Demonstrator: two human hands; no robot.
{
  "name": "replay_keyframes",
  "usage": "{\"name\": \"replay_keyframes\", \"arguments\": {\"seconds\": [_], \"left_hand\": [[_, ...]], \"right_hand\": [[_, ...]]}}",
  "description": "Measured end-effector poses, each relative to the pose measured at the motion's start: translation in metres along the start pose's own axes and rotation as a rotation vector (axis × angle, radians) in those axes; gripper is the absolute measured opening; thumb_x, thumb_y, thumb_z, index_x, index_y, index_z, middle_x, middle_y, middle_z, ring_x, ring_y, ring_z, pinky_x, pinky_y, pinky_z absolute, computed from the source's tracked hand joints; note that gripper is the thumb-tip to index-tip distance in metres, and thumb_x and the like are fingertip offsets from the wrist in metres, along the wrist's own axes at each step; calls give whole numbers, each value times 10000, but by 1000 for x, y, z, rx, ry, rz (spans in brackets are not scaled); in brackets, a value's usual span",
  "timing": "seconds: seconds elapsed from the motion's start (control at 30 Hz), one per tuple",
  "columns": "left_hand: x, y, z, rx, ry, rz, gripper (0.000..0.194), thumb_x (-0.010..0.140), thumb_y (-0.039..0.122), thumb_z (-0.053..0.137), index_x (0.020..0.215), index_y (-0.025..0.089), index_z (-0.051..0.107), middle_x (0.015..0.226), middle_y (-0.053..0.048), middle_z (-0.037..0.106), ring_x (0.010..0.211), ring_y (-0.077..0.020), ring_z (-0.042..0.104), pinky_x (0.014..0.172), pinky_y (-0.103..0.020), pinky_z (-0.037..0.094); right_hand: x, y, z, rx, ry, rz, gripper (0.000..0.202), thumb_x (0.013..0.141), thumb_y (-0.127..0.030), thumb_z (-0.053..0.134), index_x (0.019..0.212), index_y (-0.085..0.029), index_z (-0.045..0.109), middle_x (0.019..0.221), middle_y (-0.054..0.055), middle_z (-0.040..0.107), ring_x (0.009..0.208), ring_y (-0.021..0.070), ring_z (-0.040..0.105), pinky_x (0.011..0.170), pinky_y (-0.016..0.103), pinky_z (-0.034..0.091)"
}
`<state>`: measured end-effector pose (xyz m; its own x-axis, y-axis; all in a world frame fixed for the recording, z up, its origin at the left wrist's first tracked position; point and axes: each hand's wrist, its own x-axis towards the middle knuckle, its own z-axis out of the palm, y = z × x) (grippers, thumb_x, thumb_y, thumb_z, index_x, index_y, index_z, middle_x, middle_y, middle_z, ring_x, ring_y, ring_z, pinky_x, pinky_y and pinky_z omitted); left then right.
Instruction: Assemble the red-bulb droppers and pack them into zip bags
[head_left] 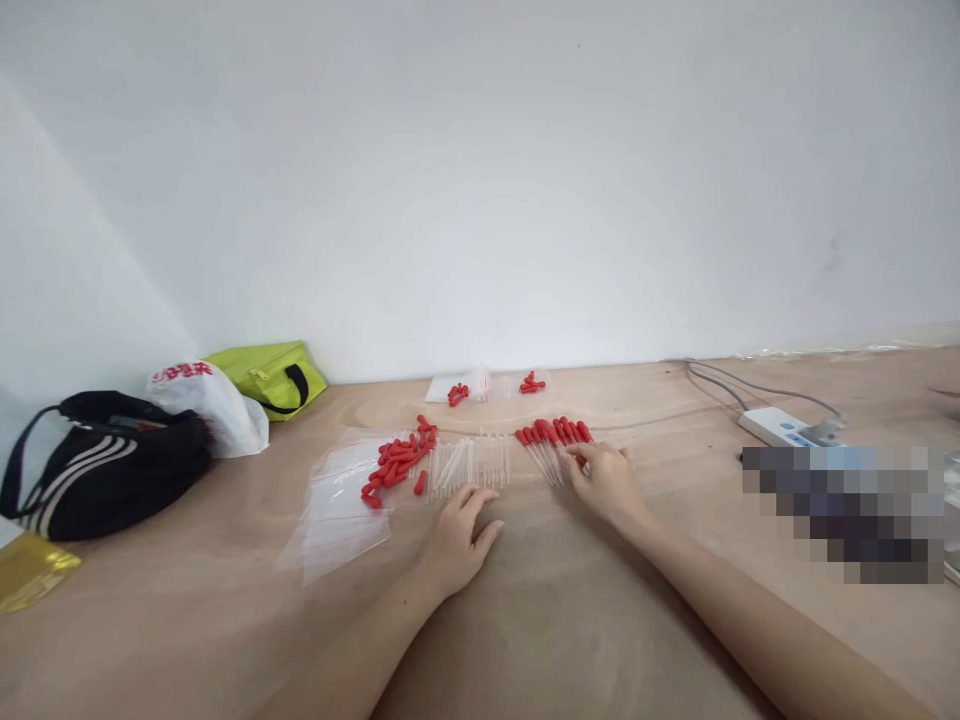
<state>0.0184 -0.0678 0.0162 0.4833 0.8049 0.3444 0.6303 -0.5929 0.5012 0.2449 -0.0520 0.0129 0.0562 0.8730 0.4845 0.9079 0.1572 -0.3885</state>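
Observation:
My left hand rests just in front of a row of clear glass tubes, thumb spread from the fingers and holding nothing. To the right, my right hand has its fingertips bent together at a row of assembled droppers, whose red rubber bulbs point away from me. It seems to pinch one dropper at its glass stem, though the fingers partly cover the grip. A pile of loose red rubber bulbs lies left of the tubes, partly on clear zip bags.
Further back are more bags with small groups of red bulbs. At the left stand a black bag, a white plastic bag and a lime-green bag. A power strip with grey cables lies at the right, beside a blurred-out object.

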Motion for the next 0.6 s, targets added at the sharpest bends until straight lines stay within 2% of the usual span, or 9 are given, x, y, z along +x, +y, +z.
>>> {"name": "replay_keyframes", "arguments": {"seconds": [0.1,0.27,0.4,0.5,0.6], "left_hand": [[1,0,1,5,-15,27,103,785,177,499,874,185,550,888,-48,542,848,-193,535,765,-350,447],[1,-2,3,22,-9,33,88,788,177,502,849,179,565,866,-44,542,828,-185,537,754,-337,447],[1,-1,3,31,-18,30,91,789,178,499,847,176,570,866,-45,549,828,-183,544,756,-327,447],[1,1,4,46,-11,40,81,783,181,507,833,176,570,853,-41,555,819,-180,548,744,-314,447],[2,-4,2,121,90,41,95,806,195,473,799,177,566,812,-37,555,780,-173,546,711,-296,443]], "right_hand": [[11,5,12,-51,31,144,218,797,-280,430,871,-196,618,723,36,655,755,196,560,670,302,238],[20,3,25,-143,12,239,197,795,-291,437,877,-178,577,753,50,658,721,197,574,684,316,233],[20,-5,25,-158,39,179,205,804,-329,438,822,-180,578,765,53,656,736,199,567,693,320,228],[18,-21,27,-124,27,92,226,806,-340,438,746,-191,597,757,43,657,757,194,562,713,328,224],[18,-41,33,-90,-62,78,237,793,-335,450,709,-195,622,759,45,662,772,194,562,733,342,225]]}}
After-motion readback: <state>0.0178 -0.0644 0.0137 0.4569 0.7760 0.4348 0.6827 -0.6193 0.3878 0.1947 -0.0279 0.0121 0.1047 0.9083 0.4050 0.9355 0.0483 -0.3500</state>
